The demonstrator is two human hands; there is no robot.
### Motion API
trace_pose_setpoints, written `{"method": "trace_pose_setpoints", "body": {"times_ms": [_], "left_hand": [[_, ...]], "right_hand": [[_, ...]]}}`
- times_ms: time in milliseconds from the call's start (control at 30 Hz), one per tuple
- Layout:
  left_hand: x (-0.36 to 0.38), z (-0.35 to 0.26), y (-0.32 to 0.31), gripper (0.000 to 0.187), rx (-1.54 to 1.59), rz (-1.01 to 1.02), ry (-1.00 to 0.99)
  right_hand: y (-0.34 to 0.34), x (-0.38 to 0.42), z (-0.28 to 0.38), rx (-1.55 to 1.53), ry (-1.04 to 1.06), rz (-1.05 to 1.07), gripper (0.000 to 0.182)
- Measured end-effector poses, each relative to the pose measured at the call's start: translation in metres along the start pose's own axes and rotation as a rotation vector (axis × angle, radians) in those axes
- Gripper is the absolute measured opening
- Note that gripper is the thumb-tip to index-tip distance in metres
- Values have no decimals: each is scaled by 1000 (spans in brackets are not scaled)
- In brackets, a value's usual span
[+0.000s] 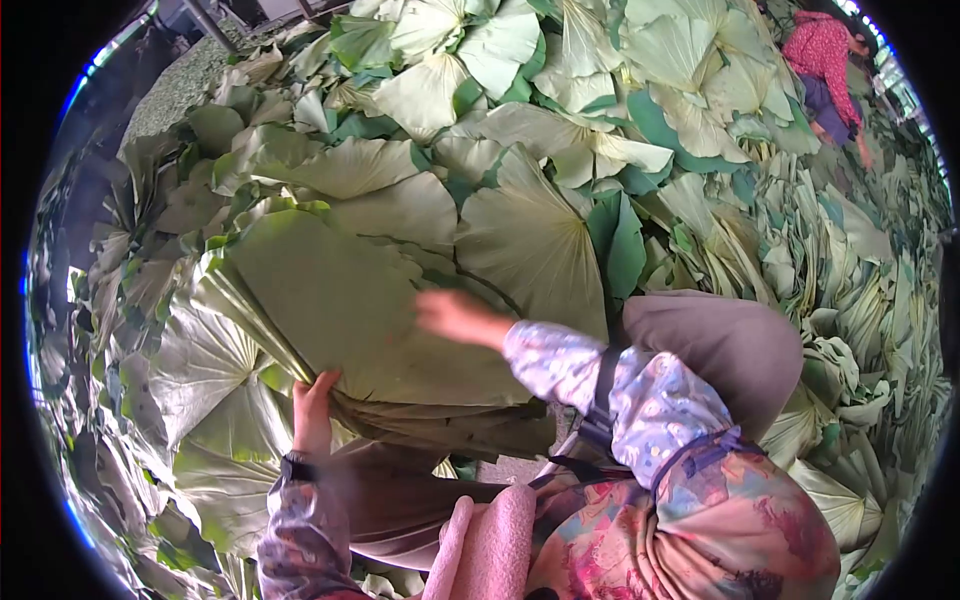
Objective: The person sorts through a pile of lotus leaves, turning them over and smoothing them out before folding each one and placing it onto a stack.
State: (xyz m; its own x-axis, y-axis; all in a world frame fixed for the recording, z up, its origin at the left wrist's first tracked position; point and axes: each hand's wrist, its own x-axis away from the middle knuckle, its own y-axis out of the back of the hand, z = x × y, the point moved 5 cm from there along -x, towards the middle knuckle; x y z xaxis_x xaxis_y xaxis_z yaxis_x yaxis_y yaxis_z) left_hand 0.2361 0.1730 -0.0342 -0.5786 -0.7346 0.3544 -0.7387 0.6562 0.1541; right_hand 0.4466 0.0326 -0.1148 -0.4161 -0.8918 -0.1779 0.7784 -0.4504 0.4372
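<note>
A thick stack of folded lotus leaves [320, 290] lies across my lap, its layered edges facing left and toward me. My left hand [313, 412] is closed on the lower left edge of this stack, thumb on top. Over the stack's right part is my right hand [458, 316], smeared by motion. Its fingers point left, and I cannot make out whether they touch the top leaf. Just beyond the stack, a broad pale lotus leaf [530, 230] spreads out with its ribs showing.
Loose lotus leaves [430, 95] are heaped ahead. More bundled leaves [740, 240] lie on the right, and one open leaf [205, 360] is at the left. My bent knee [715, 350] rises at right. Another person [825, 70] in a red patterned top bends over leaves at the far right.
</note>
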Motion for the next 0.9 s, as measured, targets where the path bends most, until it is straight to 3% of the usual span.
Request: {"method": "trace_pose_setpoints", "body": {"times_ms": [33, 67, 133, 167, 267, 433, 600, 633, 733, 800, 900], "left_hand": [[-1, -1, -2, 15, 15, -23, -30], [-5, 2, -1, 15, 4, -27, -3], [-9, 5, 3, 15, -19, -40, 54], [-7, 1, -2, 15, -9, -77, 67], [-17, 8, 4, 14, -38, -83, 64], [-18, 10, 8, 14, -68, -60, 70], [-4, -6, -7, 13, 66, -16, 71], [-11, 5, 4, 13, 110, 17, 59], [-10, 13, 13, 23, 105, -37, 163], [-10, 14, 14, 19, 124, -9, 134], [-10, 13, 17, 22, 76, -53, 126]], "right_hand": [[34, 0, -38, 5, 18, -303, 31], [66, 11, -83, 41, -111, -508, 33], [127, 52, -190, 335, -492, -728, 47], [150, 77, -232, 498, -569, -706, 55], [179, 131, -288, 382, -924, -560, 68], [183, 123, -287, 147, -877, -597, 69], [170, 73, -240, -345, -712, -607, 53], [172, 53, -214, -174, -527, -599, 37], [150, -1, -123, 454, 13, -581, 28], [116, -24, -28, 333, -84, -273, 27], [45, -20, 67, 390, 151, -22, 39]]}}
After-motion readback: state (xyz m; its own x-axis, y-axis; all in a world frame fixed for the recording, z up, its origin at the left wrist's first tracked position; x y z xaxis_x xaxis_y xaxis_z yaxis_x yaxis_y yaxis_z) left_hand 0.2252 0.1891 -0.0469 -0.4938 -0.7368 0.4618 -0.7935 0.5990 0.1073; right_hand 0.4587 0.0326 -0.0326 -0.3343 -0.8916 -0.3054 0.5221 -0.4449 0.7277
